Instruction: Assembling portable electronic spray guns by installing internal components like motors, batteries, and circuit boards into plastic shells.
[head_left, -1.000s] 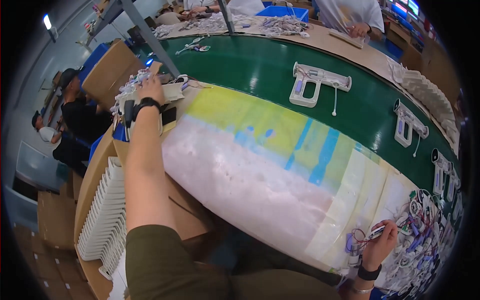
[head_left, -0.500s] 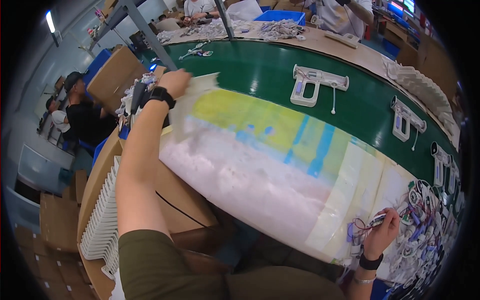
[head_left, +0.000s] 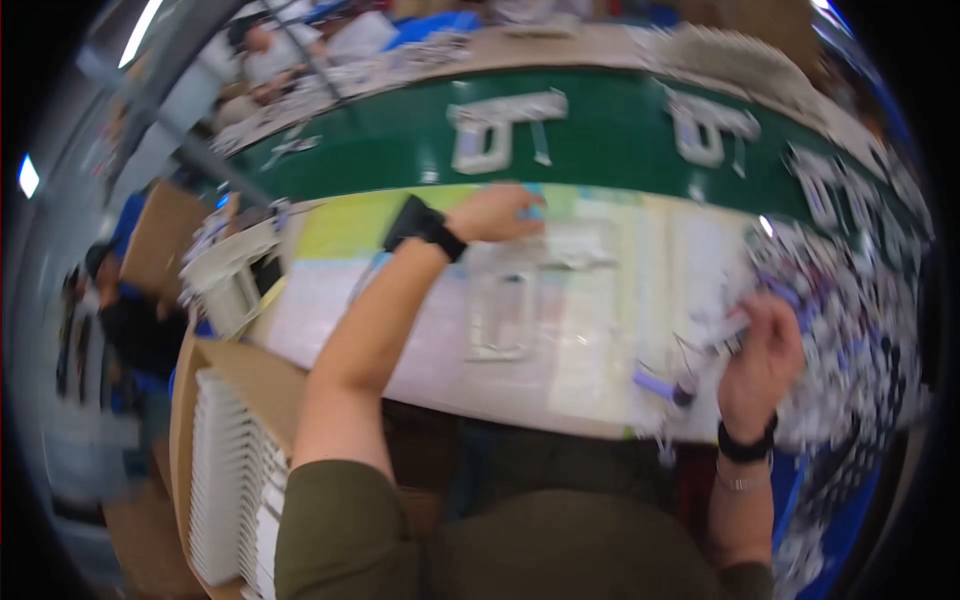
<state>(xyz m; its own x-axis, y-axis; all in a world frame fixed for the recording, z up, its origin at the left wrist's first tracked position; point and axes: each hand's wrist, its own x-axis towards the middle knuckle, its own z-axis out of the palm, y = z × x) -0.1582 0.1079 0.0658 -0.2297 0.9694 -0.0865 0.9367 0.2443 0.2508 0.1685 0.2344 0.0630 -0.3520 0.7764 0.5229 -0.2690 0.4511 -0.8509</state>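
On the mat-covered worktable (head_left: 420,340) a white plastic casing half (head_left: 487,335) with a loop-shaped handle lies in front of me. My left hand (head_left: 497,213) is at its upper edge, fingers bent and closed on it, though blurred. To the right, my right hand (head_left: 762,365) pinches a small wired electronic part (head_left: 728,330) between thumb and fingers. A purple cylinder (head_left: 656,385) with a dark end is beside it, close to the table's near edge; blur hides how its wires run.
Another white casing (head_left: 232,285) rests at the table's left end, above a carton (head_left: 190,400) of stacked white shells. A pile of wired parts (head_left: 840,300) covers the right end. Several filled casings (head_left: 485,135) lie along the green conveyor belt (head_left: 390,135). Other people sit beyond.
My left hand has moved right from the table's left end, and a white casing half now lies on the mat. My view has swung. The right hand still holds the wired part.
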